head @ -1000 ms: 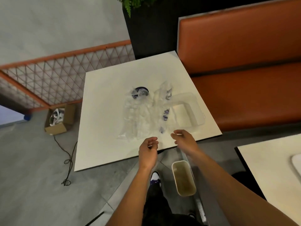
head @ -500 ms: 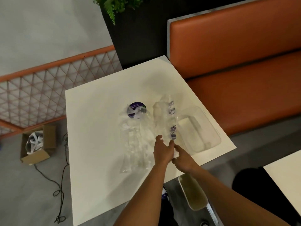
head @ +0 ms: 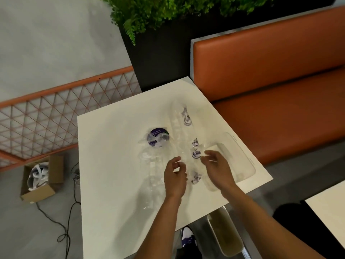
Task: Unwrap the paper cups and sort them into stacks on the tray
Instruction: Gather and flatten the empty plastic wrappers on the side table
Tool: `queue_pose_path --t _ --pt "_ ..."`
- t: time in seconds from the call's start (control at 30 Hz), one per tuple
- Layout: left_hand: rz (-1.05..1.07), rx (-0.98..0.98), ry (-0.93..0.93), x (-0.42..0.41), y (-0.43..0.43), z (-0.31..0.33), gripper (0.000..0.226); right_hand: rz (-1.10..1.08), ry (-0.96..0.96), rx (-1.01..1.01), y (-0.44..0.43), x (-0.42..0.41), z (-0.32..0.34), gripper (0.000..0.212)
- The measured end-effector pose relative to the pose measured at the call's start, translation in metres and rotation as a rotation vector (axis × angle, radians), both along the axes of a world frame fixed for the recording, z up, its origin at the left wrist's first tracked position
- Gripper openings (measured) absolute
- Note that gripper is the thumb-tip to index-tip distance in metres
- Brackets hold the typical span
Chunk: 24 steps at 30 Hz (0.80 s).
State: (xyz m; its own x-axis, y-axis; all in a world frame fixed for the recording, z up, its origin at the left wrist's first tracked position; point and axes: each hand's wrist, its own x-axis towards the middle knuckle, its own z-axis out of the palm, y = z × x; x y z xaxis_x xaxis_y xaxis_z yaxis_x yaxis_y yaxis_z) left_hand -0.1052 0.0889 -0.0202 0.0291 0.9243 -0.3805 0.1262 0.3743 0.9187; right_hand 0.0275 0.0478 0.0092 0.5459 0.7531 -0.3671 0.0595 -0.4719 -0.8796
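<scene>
Both hands have drawn apart since half a second ago, when they met at the near end of one cup sleeve: the left hand now sits to the left of that sleeve and the right hand to its right. An orange bench fills the upper right of the frame, a dark planter with green fern stands at upper centre, and an orange mesh railing crosses the left side. The white table takes the middle. On its right part lies the clear tray. Two clear-wrapped cup sleeves lie side by side at the centre of the table: the printed sleeve, marked in purple, runs from upper centre down between the hands, just beside the tray; the plain sleeve lies to its left, its purple round end toward the top of the frame. A cardboard box sits on the floor at lower left, and a bin shows below the table's near edge. The fingers of both hands are curled and blurred; I cannot tell whether they pinch the clear wrap.
</scene>
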Motion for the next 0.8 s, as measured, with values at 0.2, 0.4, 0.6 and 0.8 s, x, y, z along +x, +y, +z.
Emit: queue_pose_path --t 0.2,0.4,0.6,0.8 --pt "-0.078 0.063 -0.262 -0.004 -0.012 0.067 0.023 0.146 0.171 -0.109 0.007 0.024 0.044 0.073" --pt "-0.217 0.166 -0.289 0.019 -0.048 0.109 0.033 0.229 0.059 0.197 -0.034 0.044 0.082 0.053" --pt "-0.386 0.221 -0.196 0.057 -0.112 0.136 0.042 0.147 0.022 0.486 -0.099 0.088 0.127 0.025" --pt "-0.351 0.293 -0.217 0.102 -0.176 0.157 0.018 0.056 0.067 0.603 -0.163 0.141 0.149 0.048"
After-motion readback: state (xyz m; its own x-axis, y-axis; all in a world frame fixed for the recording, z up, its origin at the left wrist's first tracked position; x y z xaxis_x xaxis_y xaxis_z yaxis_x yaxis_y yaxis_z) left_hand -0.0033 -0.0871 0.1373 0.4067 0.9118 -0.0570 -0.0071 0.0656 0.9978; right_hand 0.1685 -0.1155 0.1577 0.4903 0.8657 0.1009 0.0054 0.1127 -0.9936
